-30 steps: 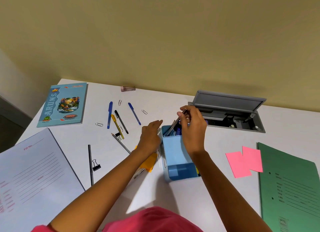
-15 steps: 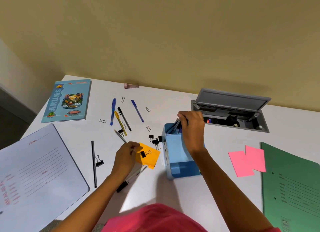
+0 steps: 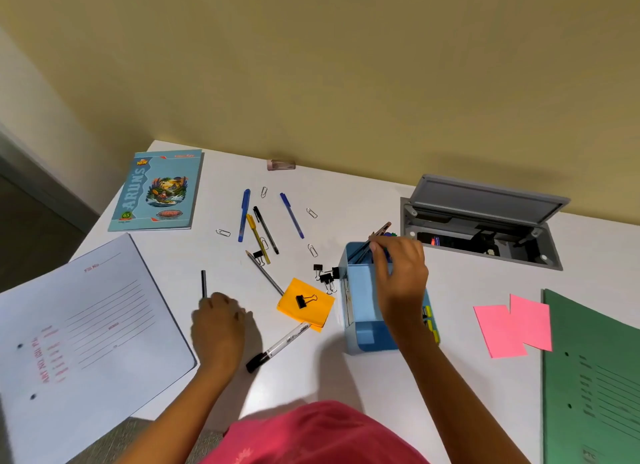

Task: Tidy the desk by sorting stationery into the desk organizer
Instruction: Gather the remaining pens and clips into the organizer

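Observation:
A light blue desk organizer (image 3: 363, 297) stands in the middle of the white desk (image 3: 450, 283). My right hand (image 3: 398, 276) reaches over its back compartment and pinches a pen (image 3: 379, 231) that leans out of it among others. My left hand (image 3: 218, 321) lies on the desk over the near end of a thin black stick (image 3: 204, 282); its fingers are curled, and whether they grip the stick is hidden. Loose pens (image 3: 258, 221), a pencil (image 3: 265, 271), a marker (image 3: 277, 347), binder clips (image 3: 325, 275) and paper clips (image 3: 311, 249) lie to the organizer's left.
An orange sticky pad (image 3: 306, 304) carries a binder clip. A teal notebook (image 3: 157, 190) and a white file (image 3: 79, 328) lie at left. Pink notes (image 3: 512, 325) and a green folder (image 3: 595, 377) lie at right. An open cable box (image 3: 481, 221) sits behind.
My left hand left the organizer's side and moved left across the desk to the black stick. My right hand stayed at the organizer's back compartment with the pen.

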The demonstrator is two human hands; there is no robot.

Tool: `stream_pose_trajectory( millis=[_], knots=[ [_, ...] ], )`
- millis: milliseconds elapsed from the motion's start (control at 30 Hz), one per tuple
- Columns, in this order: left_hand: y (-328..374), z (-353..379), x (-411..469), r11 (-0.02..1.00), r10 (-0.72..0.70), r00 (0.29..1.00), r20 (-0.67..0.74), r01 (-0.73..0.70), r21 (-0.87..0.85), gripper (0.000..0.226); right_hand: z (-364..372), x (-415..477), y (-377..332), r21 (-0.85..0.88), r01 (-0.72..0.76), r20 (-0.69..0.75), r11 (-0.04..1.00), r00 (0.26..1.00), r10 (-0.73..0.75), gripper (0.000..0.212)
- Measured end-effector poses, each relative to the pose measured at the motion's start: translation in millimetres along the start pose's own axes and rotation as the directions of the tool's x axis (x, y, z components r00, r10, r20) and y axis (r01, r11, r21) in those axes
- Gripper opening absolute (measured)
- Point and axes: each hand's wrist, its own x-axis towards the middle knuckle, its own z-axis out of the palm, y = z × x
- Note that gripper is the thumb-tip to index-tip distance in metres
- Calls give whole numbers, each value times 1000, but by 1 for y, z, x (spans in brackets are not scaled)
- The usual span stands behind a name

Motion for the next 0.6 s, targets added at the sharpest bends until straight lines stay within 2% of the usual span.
stream_pose_trajectory(
  millis=[33, 100, 200, 333, 500, 600],
  knots=[
    [-5, -2, 1, 995, -32, 998, -49, 36, 92, 19, 3, -6, 0, 11, 45, -9, 999, 999, -45, 15],
    [-12, -7, 4, 980, -103, 992, -70, 113, 161, 22, 10, -15, -3, 25, 109, -23, 994, 994, -108, 11],
    [-26, -8, 13, 940, -234, 972, 8, 224, 257, 28, 17, -25, -13, 115, 69, 55, 991, 996, -75, 9],
    [-35, -5, 15, 894, -278, 957, 79, 227, 386, 23, 21, -32, -22, 170, 69, 147, 983, 985, -94, 10],
    [-35, -1, 17, 895, -339, 933, 121, 281, 345, 28, 25, -40, -25, 201, 42, 199, 979, 977, -83, 12],
    [-33, -3, 20, 915, -370, 922, 113, 341, 217, 30, 27, -42, -26, 235, 8, 235, 972, 970, -64, 12]
  ],
)
